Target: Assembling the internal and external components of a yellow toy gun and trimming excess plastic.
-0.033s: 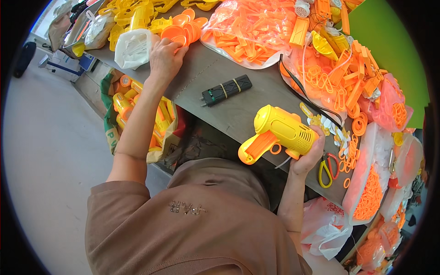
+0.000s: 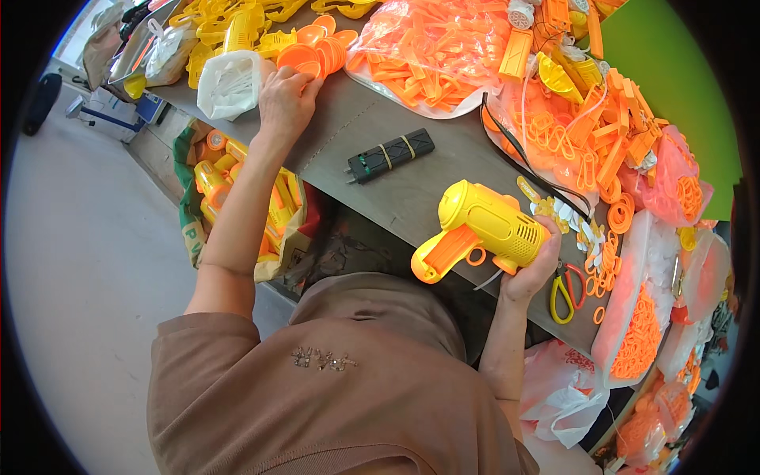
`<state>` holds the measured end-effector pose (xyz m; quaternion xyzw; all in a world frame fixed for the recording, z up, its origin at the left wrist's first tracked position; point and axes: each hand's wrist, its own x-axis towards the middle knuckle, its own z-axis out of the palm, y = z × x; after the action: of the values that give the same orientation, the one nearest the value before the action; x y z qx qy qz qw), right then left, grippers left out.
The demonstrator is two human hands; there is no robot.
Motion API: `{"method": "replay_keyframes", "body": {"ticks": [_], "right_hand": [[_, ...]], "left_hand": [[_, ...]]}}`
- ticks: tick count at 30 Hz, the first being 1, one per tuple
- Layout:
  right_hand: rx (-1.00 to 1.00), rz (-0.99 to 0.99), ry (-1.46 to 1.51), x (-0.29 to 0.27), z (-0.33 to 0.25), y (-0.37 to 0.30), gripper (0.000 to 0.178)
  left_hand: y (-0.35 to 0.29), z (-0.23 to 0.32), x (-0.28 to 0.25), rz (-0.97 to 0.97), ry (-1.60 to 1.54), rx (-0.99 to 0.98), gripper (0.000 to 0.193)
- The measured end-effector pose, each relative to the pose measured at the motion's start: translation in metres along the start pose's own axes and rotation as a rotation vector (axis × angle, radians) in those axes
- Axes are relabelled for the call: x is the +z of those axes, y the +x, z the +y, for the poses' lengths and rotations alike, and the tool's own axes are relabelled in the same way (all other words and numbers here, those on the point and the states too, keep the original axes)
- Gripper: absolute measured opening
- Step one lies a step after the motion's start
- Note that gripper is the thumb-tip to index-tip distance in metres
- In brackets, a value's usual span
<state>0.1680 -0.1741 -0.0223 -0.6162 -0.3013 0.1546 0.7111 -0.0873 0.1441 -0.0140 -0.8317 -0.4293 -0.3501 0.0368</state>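
Note:
My right hand (image 2: 540, 260) grips the barrel end of a yellow toy gun (image 2: 495, 224) with an orange handle section and an orange ring trigger. The gun is held above the table's near edge, its handle toward the left. Farther left, my left hand (image 2: 286, 104) reaches across the table to a group of round orange caps (image 2: 301, 58). Its fingers are drawn together at the edge of the nearest cap. Beside that hand stands a white bag (image 2: 229, 83) of thin whitish pieces. Between my hands lies a black block (image 2: 392, 156) with two bands around it.
Pliers (image 2: 564, 294) with yellow and red handles lie right of the gun, near loose orange rings (image 2: 608, 265). Bags of orange parts (image 2: 443, 55) line the table's far and right sides. Below the table's left edge, an open bag (image 2: 190, 210) holds yellow toy guns. A black strap (image 2: 522, 150) curves across the table.

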Motion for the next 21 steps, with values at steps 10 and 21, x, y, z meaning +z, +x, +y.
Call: {"method": "replay_keyframes", "body": {"ticks": [10,21], "right_hand": [[0.039,0.007,0.111,0.002,-0.004,0.0,0.042],[-0.01,0.027,0.14,0.004,-0.023,-0.015,0.045]], "left_hand": [[0.001,0.005,-0.014,0.104,-0.567,-0.454,0.02],[-0.069,0.166,-0.042,-0.688,-2.068,-0.736,0.022]]}}
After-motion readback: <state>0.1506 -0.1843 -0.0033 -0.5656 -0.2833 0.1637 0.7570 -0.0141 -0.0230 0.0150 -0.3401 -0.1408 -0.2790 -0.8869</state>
